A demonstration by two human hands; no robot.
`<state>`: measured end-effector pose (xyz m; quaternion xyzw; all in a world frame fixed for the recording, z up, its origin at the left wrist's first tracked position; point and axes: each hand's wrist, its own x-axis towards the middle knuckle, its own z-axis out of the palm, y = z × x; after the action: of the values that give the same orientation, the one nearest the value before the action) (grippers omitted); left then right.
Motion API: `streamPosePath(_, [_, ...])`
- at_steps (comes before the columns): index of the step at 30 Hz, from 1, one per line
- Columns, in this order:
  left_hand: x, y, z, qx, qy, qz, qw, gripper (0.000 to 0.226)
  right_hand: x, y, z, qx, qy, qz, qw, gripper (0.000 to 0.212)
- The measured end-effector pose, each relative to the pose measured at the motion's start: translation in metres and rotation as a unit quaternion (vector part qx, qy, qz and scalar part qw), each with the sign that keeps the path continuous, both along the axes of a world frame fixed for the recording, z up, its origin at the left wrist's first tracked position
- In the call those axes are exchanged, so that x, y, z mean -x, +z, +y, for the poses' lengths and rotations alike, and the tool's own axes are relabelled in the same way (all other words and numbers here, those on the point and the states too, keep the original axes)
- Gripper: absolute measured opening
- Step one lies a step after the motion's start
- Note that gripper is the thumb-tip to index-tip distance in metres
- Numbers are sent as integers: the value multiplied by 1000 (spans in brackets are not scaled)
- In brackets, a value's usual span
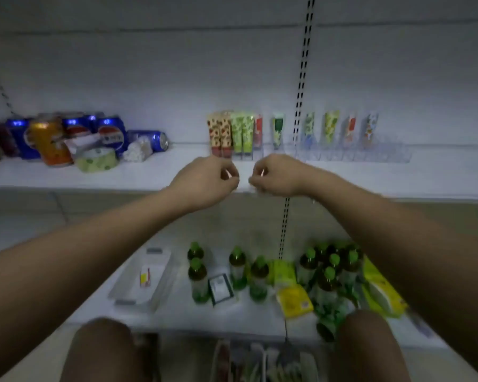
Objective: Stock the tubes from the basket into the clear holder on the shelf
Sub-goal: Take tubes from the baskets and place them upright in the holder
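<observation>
White shelving fills the view — on the upper shelf (370, 177) a clear holder (342, 154) of thin glossy plastic keeps printed tubes (232, 132) upright, just beyond both hands. The left hand (204, 183) and right hand (276, 176) have curled fingers; whether either grip pinches anything I cannot tell. The basket (260, 359) lies low, between the knees — well apart from the holder.

We see dim, bluish light and a blurred frame. A white back panel (149, 64) fills the upper half, split by a black slotted upright (304, 67) running vertically right of centre. A white upper shelf (66, 175) spans the full width. A white lower shelf (177, 312) sits below it, nearer us. Grey floor (20, 221) shows at left between them.
</observation>
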<state>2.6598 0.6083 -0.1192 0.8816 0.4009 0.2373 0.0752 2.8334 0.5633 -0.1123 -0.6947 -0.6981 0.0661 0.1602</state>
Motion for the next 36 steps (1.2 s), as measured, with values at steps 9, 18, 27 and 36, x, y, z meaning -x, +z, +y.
streamPosePath(9, [53,-163,-35,267,28,20,963,15,41,-122,-31,186,-3,94,978,28])
streamPosePath(18, [54,-347,-34,518,153,30,841,19,59,-324,-39,389,-68,174,902,27])
streamPosePath(27, [31,-467,-33,562,175,50,807,17,41,-445,-62,471,-135,206,847,38])
streamPosePath(36, [-16,-549,-43,509,161,74,842,17,43,-499,-63,497,-205,266,800,28])
